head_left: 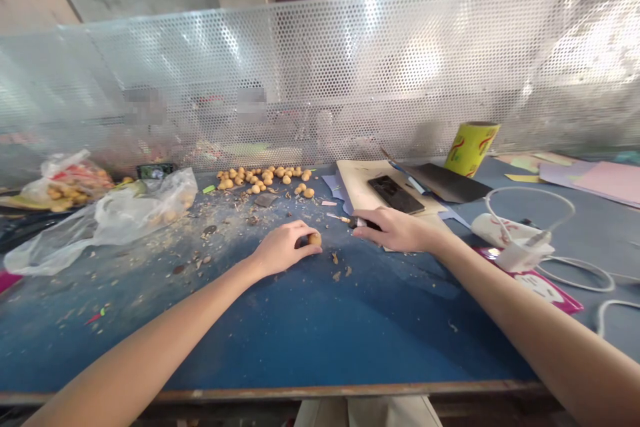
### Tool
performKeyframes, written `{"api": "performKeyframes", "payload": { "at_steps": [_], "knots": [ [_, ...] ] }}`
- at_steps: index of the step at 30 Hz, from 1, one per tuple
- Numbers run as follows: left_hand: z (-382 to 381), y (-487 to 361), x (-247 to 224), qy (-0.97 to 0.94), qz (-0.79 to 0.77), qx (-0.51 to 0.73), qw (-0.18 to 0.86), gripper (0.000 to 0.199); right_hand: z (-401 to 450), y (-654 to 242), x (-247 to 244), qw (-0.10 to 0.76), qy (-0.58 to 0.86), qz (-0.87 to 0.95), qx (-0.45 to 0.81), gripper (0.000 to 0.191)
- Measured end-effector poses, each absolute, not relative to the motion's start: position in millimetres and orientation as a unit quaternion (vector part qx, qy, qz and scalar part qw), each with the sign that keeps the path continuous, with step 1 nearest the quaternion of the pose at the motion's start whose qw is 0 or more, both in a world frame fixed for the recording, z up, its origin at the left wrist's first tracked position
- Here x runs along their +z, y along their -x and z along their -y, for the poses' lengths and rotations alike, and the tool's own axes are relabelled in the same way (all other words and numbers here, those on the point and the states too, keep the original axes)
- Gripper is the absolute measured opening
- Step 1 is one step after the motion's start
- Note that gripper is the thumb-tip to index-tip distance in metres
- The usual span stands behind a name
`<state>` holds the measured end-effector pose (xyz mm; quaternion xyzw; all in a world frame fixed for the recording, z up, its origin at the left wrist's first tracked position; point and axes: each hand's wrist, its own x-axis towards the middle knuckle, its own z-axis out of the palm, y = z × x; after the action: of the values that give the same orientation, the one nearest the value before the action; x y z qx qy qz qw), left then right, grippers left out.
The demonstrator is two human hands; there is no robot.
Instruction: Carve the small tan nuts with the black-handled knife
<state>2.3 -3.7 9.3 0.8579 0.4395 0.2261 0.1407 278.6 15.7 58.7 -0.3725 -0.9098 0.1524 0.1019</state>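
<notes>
Littered blue table (300, 327) before perforated metal screen (350, 60). Left hand (285, 247) pinches a partly hidden round tan piece (315, 239); right hand (393, 228) grips a tool (361, 222), handle partly covered.

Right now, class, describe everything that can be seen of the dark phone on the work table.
The phone is a flat, dark rectangle with a slightly glossy face, probably glass or plastic. It lies flat on a cream-coloured sheet, slanting from far left to near right, beside the dark sheet. The right hand is just in front; whether they touch, and which face is up, I cannot tell.
</notes>
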Motion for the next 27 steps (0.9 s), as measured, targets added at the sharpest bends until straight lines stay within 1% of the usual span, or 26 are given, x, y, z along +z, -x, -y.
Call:
{"api": "performKeyframes", "payload": {
  "at_steps": [2, 4, 8, 10, 13, 20, 23, 27],
  "knots": [
    [4, -1, 11, -0.851, -0.441, 0.248, 0.141, 0.040, -19, -281, 58, 0.105, 0.364, 0.917, 0.127, 0.037],
    [4, 0, 15, -0.847, -0.446, 0.255, 0.134, 0.039, -21, -281, 54, 0.085, 0.354, 0.922, 0.132, 0.035],
    [6, 2, 20, -0.862, -0.433, 0.245, 0.100, 0.028, -21, -277, 48, 0.042, 0.343, 0.925, 0.160, 0.035],
    [6, 3, 20, -0.868, -0.425, 0.238, 0.094, 0.026, -21, -276, 46, 0.028, 0.343, 0.924, 0.167, 0.034],
    [6, 3, 19, -0.873, -0.415, 0.230, 0.110, 0.026, -19, -276, 46, 0.006, 0.345, 0.923, 0.171, 0.034],
    [6, 1, 15, -0.872, -0.394, 0.221, 0.188, 0.029, -15, -274, 46, -0.004, 0.363, 0.918, 0.157, 0.044],
    [5, 1, 14, -0.872, -0.387, 0.225, 0.198, 0.029, -14, -271, 45, -0.009, 0.364, 0.919, 0.150, 0.045],
    [3, 3, 14, -0.872, -0.382, 0.215, 0.219, 0.034, -13, -268, 45, -0.011, 0.366, 0.918, 0.151, 0.043]
  ]
}}
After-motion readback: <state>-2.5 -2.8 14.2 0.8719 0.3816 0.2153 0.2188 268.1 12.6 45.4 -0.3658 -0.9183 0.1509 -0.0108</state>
